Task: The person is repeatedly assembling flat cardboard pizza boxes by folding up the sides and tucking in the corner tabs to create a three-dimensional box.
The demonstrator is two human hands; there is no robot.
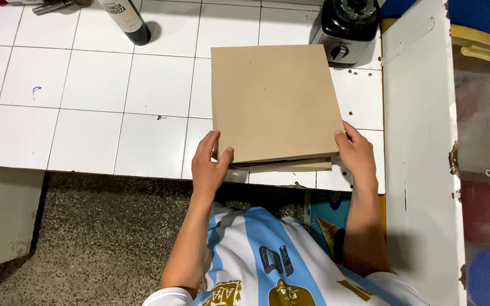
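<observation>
Counter (86, 102): white square tiles with dark grout lines, running across the upper part of the view; its front edge ends just above a speckled grey floor (103, 226).
White panel (418, 158): a tall painted board with chipped edges, standing upright along the right end of the counter.
Cardboard box (273, 102): flat, square, plain brown, lying on the counter near its front edge and just beside the white panel. The top sheet is lifted a little at the near edge, so a second brown layer shows under it.
Blender base (348, 25): black and silver, standing on the counter just behind the far right corner of the box.
Dark bottle (127, 20): standing tilted in view at the far edge of the counter, well apart from the box, with a pale label.
Left hand (209, 164): at the near left corner of the box, thumb on the top sheet and fingers (206, 144) curled along its left edge, gripping the corner.
Right hand (359, 156): at the near right corner of the box, fingers closed around the edge, thumb lying against the top sheet.
Blue mark (35, 90): a small scribble on a tile at the left, far from both hands.
</observation>
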